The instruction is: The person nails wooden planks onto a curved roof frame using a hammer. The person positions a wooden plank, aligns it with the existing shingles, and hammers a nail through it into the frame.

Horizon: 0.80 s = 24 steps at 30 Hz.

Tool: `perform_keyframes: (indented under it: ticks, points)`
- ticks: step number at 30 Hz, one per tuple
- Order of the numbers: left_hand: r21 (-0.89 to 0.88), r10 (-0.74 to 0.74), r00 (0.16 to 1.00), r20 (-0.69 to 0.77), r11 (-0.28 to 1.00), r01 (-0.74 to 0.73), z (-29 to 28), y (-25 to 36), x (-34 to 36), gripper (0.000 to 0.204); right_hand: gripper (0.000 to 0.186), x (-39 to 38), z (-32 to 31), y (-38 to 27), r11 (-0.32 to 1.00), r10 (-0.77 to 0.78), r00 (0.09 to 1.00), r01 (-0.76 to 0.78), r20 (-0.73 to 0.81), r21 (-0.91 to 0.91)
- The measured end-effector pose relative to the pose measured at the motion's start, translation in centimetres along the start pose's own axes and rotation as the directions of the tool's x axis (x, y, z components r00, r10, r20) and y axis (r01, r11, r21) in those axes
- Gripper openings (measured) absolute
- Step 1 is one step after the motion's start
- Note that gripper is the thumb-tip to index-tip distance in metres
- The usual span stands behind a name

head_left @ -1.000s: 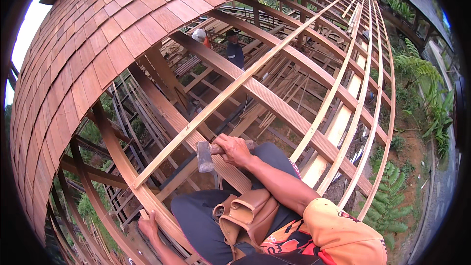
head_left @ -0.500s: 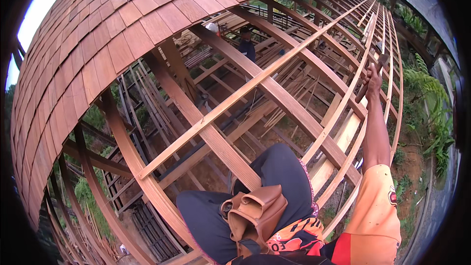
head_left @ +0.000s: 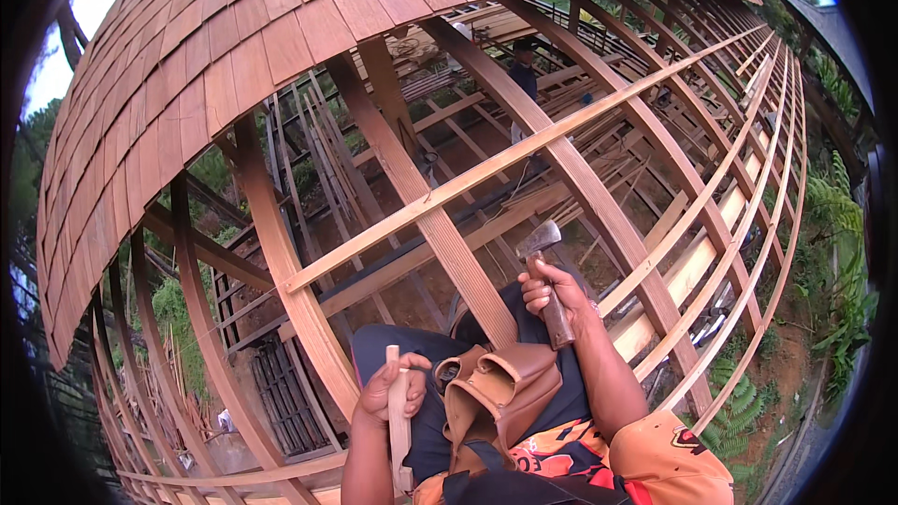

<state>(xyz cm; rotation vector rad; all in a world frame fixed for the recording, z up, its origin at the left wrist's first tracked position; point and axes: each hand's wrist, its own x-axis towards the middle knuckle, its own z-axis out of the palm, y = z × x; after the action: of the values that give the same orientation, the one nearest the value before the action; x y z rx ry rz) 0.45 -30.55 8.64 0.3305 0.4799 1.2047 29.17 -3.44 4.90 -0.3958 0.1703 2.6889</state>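
Hatchet is positioned head up, handle end down, in the right hand. The right grip is closed around the handle, just below the head. The left hand is closed around a wood piece (notched near its lower end); the upper tip projects above the fist. Hatchet and wood piece are apart, one on each side of a brown pouch. The pouch is open at the top and rests against dark trousers. Ahead of the hands, a batten crosses the rafters at an angle; its near end lies on a rafter at left. More battens cross at right. Shingles overlap in rows at upper left. A co-worker stands beyond the batten, below the rafters
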Motion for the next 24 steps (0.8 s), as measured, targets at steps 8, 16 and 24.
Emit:
perform_keyframes:
  ticks: [8, 16, 24]
  points:
    - [0.333, 0.106, 0.948, -0.3, 0.943, 0.0, 0.4, 0.1, 0.8, 0.048, 0.034, 0.9, -0.4, -0.5, 0.988, 0.058, 0.994, -0.071, -0.098, -0.134]
    - [0.354, 0.091, 0.94, -0.329, 0.935, 0.033, 1.1, -0.6, 3.1, 0.049, 0.038, -1.2, -0.9, -1.7, 0.992, -0.119, 0.992, 0.118, 0.031, 0.049]
    - [0.068, 0.347, 0.898, -0.273, 0.937, -0.341, 1.4, 0.7, -5.6, 0.06, 0.042, 1.5, 0.0, -0.8, 0.999, 0.023, 0.999, -0.024, 0.036, 0.025]
